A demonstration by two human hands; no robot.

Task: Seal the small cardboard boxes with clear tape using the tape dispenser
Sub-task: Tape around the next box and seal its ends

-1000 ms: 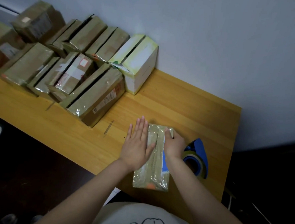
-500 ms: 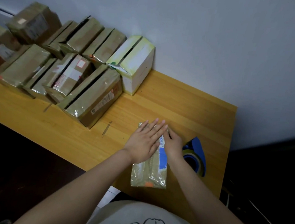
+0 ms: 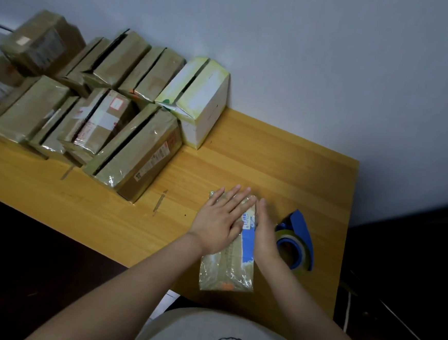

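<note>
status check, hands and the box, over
Left hand flat on small box, right hand pressing its right edge, both open. Tape dispenser lies on table, right of box. Nothing in the way.

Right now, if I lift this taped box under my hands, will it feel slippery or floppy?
Probably slippery: the box is wrapped in glossy tape. Likely stiff: its top looks flat under your left hand. Lying flat, it shouldn't roll.

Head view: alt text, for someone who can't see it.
Both hands rest flat on a small box: the left hand on its top, the right hand along its right edge. A blue tape dispenser lies on the wooden table beside it, and more boxes sit far left by the wall.
</note>
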